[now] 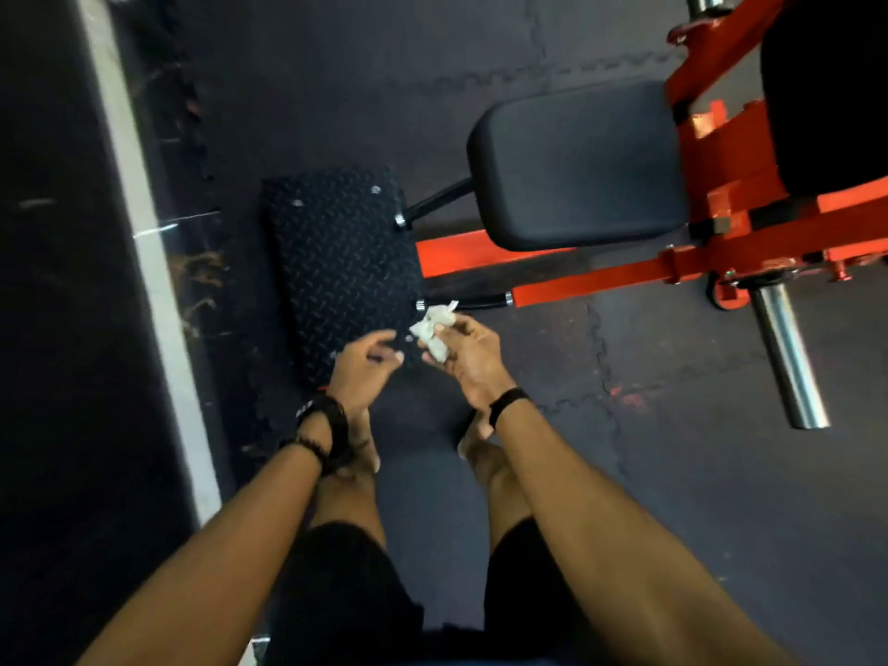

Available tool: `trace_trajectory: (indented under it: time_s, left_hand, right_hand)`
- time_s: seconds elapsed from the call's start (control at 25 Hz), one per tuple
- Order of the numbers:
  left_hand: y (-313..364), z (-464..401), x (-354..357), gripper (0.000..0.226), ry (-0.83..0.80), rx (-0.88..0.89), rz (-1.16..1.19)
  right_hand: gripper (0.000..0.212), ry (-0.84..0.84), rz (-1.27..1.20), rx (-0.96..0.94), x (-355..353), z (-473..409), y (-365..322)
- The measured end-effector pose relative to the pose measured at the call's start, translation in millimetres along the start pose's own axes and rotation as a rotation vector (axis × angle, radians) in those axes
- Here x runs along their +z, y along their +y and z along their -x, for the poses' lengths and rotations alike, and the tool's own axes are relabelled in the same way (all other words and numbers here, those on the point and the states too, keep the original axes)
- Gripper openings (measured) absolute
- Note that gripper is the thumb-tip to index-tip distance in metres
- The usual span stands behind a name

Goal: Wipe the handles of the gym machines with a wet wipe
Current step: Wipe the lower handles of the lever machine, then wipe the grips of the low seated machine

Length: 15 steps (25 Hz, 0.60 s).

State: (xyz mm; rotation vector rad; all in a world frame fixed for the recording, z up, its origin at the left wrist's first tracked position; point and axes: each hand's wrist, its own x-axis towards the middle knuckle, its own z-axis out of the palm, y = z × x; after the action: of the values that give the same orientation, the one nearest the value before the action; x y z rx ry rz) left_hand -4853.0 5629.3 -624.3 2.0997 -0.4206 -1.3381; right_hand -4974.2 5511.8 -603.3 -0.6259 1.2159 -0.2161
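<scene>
My right hand (468, 360) holds a crumpled white wet wipe (435, 331) in its fingers, just below the near black handle (468, 302) of an orange gym machine. My left hand (363, 365) hovers beside it, fingers loosely curled and holding nothing, a short gap from the wipe. A second black handle (435, 204) with a silver end cap sticks out farther back, by the seat. Both handles point left over a black diamond-plate footplate (336, 262).
The machine's black padded seat (576, 165) and orange frame (624, 276) fill the right. A chrome weight peg (788, 358) juts toward me at right. Dark rubber floor mats (672, 473) lie around; a white strip (144, 242) runs along the left. My bare feet stand below my hands.
</scene>
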Motion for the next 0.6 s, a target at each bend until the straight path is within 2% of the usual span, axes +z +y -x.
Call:
trace_trajectory:
  time_s: [0.12, 0.28, 0.44, 0.6]
  left_hand:
    - [58, 42, -63, 0.031, 0.074, 0.110, 0.012]
    - [71, 94, -125, 0.030, 0.125, 0.143, -0.040]
    - [80, 116, -184, 0.026, 0.183, 0.224, -0.083]
    - [161, 125, -273, 0.021, 0.296, 0.413, -0.158]
  right_hand:
    - [0.018, -0.044, 0.095, -0.043, 29, 42, -32]
    - [0.015, -0.076, 0.252, -0.140, 85, 94, -62]
    - [0.018, -0.129, 0.387, -0.341, 151, 126, -90]
    - [0.016, -0.173, 0.419, -0.561, 233, 151, -166]
